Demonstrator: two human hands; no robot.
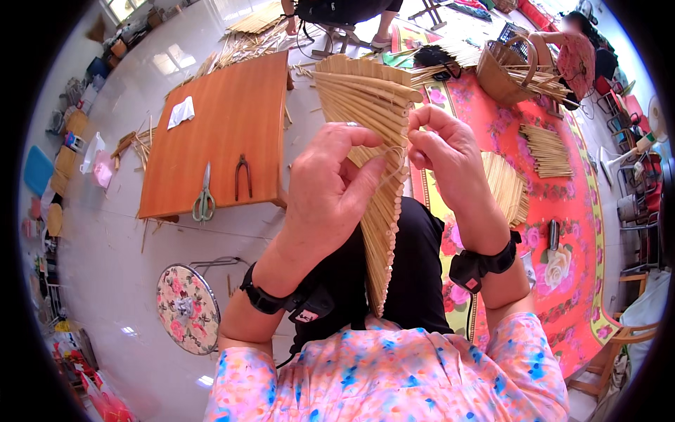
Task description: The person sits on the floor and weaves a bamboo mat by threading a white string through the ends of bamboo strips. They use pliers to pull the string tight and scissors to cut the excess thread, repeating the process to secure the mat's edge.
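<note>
Head view: fan-shaped panel of straw-coloured stalks [384,211] stands tilted above the person's lap, narrow end down. Left hand [330,176] lies against its near face; thumb and forefinger tips close to one another, cannot tell whether they clamp anything. Right hand [450,151] is at the panel's right edge, thumb and forefinger pinched together; a strand between them cannot be confirmed.

Progress (judged): many stalks already sit side by side, ends lined up along the right edge; work at the upper part of that edge appears unfinished. How much is left: cannot tell.

Outward, right: another stalk panel [505,186] and a row of stalks [547,151] on the red floral mat [562,316]; wicker basket [493,79] farther off. Left: scissors [205,191] and pincers [242,163] on the wooden table [211,137], apart; loose stalks [232,56] beyond.
</note>
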